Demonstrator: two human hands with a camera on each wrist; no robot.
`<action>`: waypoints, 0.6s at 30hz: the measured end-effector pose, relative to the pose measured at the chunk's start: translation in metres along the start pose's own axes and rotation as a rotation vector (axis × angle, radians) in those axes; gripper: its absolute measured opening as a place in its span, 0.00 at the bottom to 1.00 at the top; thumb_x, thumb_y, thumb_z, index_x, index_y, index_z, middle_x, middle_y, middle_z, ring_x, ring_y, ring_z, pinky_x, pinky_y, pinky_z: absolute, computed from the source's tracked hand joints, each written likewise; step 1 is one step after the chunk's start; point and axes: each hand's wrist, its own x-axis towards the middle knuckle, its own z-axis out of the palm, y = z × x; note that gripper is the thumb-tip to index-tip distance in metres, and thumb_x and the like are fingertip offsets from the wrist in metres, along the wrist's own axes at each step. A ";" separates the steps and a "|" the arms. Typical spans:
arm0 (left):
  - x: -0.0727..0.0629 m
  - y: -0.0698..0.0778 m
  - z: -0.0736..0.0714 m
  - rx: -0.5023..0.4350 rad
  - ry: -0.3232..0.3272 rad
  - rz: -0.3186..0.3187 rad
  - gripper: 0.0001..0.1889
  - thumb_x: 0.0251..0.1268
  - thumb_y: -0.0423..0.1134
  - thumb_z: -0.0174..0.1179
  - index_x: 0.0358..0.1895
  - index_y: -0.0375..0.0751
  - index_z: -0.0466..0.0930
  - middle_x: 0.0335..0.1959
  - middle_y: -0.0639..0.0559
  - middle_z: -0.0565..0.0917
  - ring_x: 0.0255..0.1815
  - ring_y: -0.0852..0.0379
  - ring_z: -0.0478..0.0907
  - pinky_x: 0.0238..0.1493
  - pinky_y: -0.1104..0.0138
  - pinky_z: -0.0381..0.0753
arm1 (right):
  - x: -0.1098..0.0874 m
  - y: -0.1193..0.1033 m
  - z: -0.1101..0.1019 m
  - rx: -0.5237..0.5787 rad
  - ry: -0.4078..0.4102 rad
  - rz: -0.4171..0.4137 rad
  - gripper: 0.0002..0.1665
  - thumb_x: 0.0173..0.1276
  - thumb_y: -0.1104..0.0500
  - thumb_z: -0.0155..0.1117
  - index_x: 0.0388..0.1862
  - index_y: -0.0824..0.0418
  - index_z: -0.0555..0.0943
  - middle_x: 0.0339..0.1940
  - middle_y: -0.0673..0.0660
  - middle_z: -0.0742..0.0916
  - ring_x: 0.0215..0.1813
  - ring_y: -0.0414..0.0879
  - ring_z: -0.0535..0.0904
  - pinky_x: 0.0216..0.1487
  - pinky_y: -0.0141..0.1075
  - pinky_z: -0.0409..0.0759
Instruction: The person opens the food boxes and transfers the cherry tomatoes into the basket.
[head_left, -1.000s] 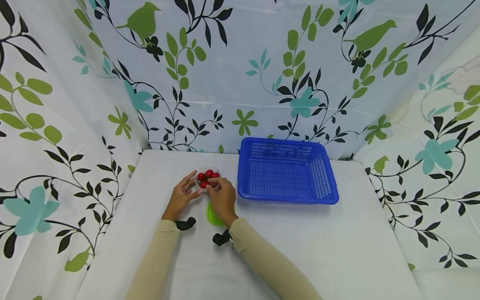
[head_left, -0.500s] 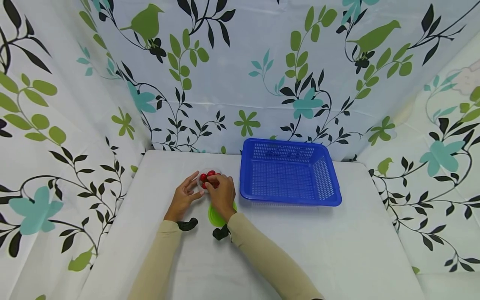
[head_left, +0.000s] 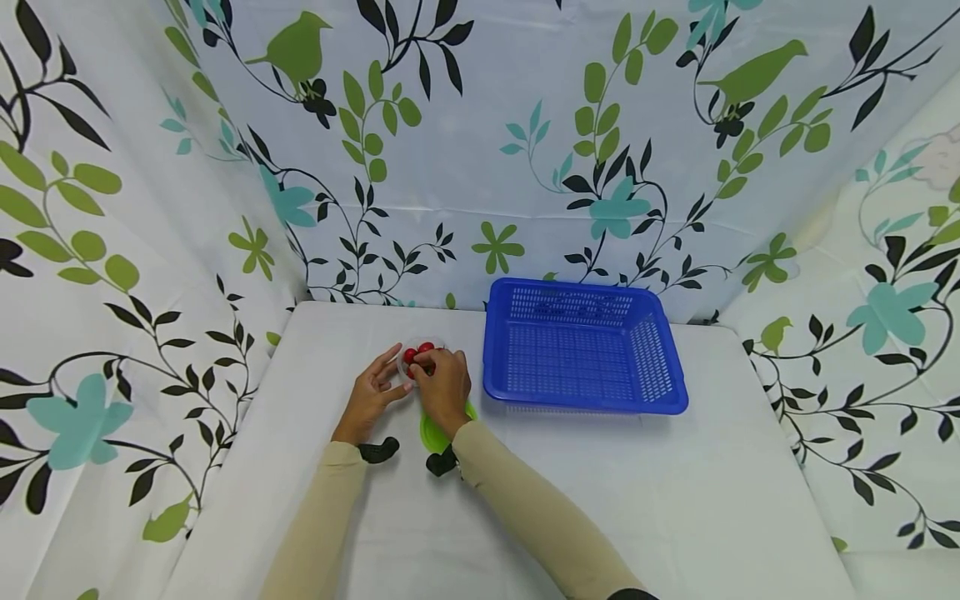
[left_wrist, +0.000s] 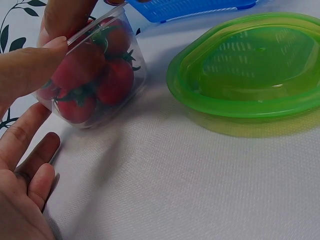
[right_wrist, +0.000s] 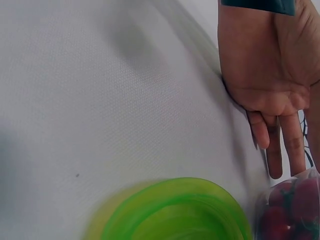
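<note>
Several small red tomatoes with green stems sit in a clear plastic tub, left of the table's middle. My left hand holds the tub at its left side, thumb at the rim and index finger against the wall; the other fingers curl loosely near the cloth. From above, my right hand reaches into the tub and pinches at a tomato, its fingertips partly hidden. A shallow translucent green dish lies just in front of the tub, partly under the right wrist in the head view.
A blue plastic basket with perforated walls stands right of the hands, near the back edge. White cloth covers the table. Patterned curtains hang behind it and along both sides. Dark straps sit at the wrists.
My right hand has shifted slightly left over the tub, covering more of the tomatoes. The left hand keeps its place at the tub. The head view has drifted a little.
</note>
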 end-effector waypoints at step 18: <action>-0.001 0.001 0.001 -0.001 0.001 0.011 0.44 0.69 0.34 0.72 0.85 0.52 0.60 0.84 0.46 0.66 0.87 0.47 0.58 0.81 0.45 0.56 | 0.003 0.001 0.004 -0.045 0.019 -0.031 0.07 0.72 0.51 0.75 0.43 0.52 0.93 0.43 0.49 0.93 0.45 0.44 0.75 0.42 0.31 0.75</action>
